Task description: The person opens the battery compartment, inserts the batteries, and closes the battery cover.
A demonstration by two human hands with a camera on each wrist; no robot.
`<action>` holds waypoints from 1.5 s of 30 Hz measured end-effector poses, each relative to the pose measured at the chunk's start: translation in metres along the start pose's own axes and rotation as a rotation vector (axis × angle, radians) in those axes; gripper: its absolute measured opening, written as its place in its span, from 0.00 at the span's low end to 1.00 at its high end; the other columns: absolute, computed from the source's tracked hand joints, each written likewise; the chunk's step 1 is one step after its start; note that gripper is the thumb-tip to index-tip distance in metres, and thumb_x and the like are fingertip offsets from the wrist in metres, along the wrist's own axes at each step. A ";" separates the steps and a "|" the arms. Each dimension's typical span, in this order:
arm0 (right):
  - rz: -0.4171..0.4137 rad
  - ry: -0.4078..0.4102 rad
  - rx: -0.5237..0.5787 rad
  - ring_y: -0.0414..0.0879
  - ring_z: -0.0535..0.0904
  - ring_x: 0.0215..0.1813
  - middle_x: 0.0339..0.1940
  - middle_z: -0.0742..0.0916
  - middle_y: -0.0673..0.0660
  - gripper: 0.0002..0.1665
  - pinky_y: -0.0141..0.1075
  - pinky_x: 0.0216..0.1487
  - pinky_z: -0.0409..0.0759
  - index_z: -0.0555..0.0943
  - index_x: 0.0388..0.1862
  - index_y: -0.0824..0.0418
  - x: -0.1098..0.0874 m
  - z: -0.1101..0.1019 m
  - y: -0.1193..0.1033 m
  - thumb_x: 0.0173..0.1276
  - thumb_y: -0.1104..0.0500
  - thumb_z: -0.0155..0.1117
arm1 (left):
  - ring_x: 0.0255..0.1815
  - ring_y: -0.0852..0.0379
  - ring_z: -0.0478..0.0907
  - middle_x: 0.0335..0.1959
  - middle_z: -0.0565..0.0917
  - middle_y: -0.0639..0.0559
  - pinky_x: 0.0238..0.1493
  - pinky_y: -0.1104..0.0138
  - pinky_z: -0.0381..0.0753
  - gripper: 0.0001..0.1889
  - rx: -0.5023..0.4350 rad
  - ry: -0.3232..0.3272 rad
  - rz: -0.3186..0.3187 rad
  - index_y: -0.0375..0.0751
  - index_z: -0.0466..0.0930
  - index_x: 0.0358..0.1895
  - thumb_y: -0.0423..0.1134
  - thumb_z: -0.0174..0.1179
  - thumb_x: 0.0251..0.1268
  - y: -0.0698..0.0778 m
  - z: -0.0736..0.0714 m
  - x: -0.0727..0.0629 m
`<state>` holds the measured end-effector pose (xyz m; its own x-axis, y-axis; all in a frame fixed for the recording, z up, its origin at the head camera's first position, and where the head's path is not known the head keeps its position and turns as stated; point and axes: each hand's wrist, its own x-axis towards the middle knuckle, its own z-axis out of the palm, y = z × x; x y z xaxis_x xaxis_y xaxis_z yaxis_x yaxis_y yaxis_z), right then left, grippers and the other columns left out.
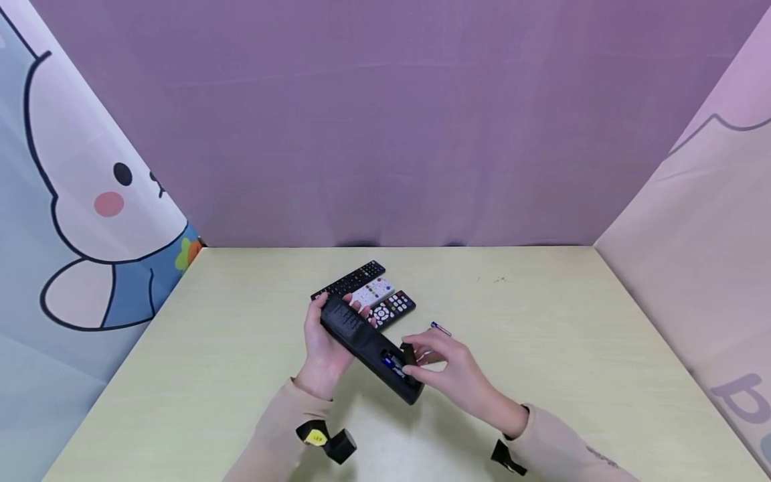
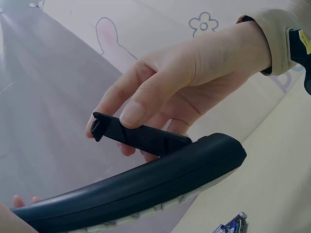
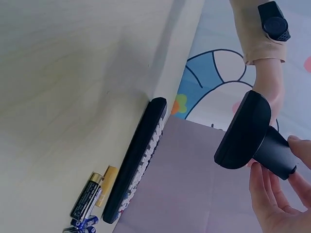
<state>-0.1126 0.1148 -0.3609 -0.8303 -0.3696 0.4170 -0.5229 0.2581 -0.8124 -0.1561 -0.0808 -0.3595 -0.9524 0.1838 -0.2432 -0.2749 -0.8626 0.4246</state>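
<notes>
The left hand (image 1: 322,351) grips a long black plastic remote (image 1: 369,344), back side up, above the pale yellow tabletop (image 1: 199,361); right hand's (image 1: 450,368) pinching its thin black plastic battery cover (image 2: 146,138), tilted by the open bay. 3 slim button-covered remotes (image 1: 373,292), 2 black, 1 white, lie just beyond.

A table (image 1: 211,375) with a pale wood tone extends to a purple cloth (image 1: 385,134) at the rear. The left panel (image 1: 36,388) is light blue and bears a white cartoon animal (image 1: 84,167); the right panel (image 1: 693,254) is pale, with pink above a grey outline (image 1: 739,129).
</notes>
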 end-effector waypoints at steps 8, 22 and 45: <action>-0.144 0.021 -0.101 0.49 0.79 0.29 0.33 0.79 0.60 0.22 0.38 0.32 0.79 0.77 0.41 0.72 0.001 0.003 0.002 0.44 0.71 0.69 | 0.36 0.54 0.70 0.31 0.70 0.51 0.44 0.62 0.69 0.19 0.023 0.002 0.003 0.41 0.66 0.40 0.54 0.36 0.64 0.000 0.002 -0.001; -0.256 0.037 -0.151 0.42 0.78 0.31 0.35 0.79 0.53 0.22 0.31 0.34 0.78 0.79 0.44 0.66 -0.001 0.006 0.021 0.46 0.67 0.69 | 0.36 0.54 0.70 0.31 0.70 0.51 0.42 0.62 0.70 0.19 0.016 -0.006 -0.003 0.41 0.64 0.42 0.54 0.38 0.63 -0.001 0.002 0.000; -0.014 -0.247 -0.139 0.45 0.70 0.50 0.51 0.73 0.54 0.29 0.38 0.46 0.74 0.70 0.59 0.52 -0.006 0.007 0.029 0.57 0.53 0.62 | 0.32 0.55 0.70 0.27 0.71 0.51 0.42 0.61 0.71 0.18 0.029 -0.045 -0.001 0.41 0.63 0.40 0.53 0.35 0.64 -0.002 0.008 -0.001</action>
<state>-0.1213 0.1181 -0.3901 -0.7595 -0.5760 0.3024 -0.5699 0.3651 -0.7361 -0.1552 -0.0753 -0.3535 -0.9570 0.2058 -0.2044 -0.2785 -0.8487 0.4495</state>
